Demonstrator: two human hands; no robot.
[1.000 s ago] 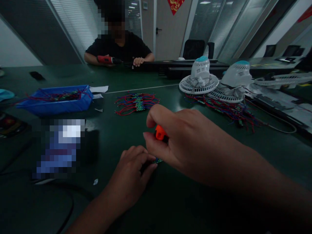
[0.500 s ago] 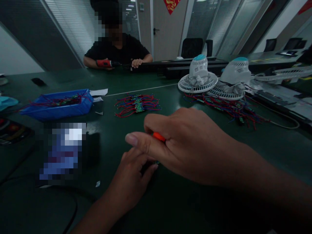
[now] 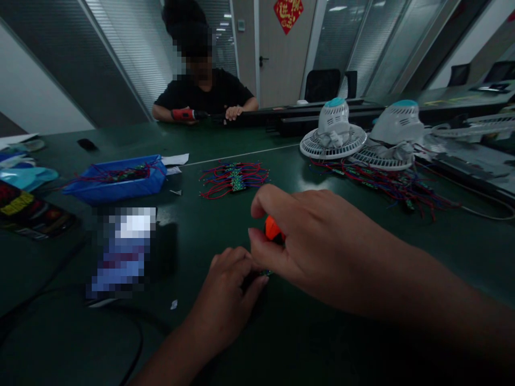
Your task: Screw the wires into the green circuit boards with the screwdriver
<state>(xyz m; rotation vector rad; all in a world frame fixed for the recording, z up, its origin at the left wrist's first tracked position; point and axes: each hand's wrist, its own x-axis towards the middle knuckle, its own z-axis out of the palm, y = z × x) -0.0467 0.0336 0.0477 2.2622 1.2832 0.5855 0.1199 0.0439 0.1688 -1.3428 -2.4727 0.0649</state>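
Note:
My right hand (image 3: 322, 246) is closed round the orange and black handle of a screwdriver (image 3: 273, 228); its shaft is hidden below the fingers. Under it, my left hand (image 3: 229, 295) pinches a small green circuit board (image 3: 267, 273) low over the table. Only a sliver of this board shows between the hands. Beyond them lies a row of green circuit boards (image 3: 238, 179) with red and blue wires sticking out on both sides.
A blue bin (image 3: 116, 187) of wired boards stands left, near a pixelated phone-like object (image 3: 124, 252). White fan parts (image 3: 333, 136) and a wire heap (image 3: 374, 182) lie right. Opposite sits a person (image 3: 209, 91) with a red power drill (image 3: 184, 114). A black cable (image 3: 139, 343) runs front left.
The view has shifted, so the scene sits slightly right and lower. My right thumb has drawn back and its grip has turned, showing more of the orange handle. My left hand keeps its pinch.

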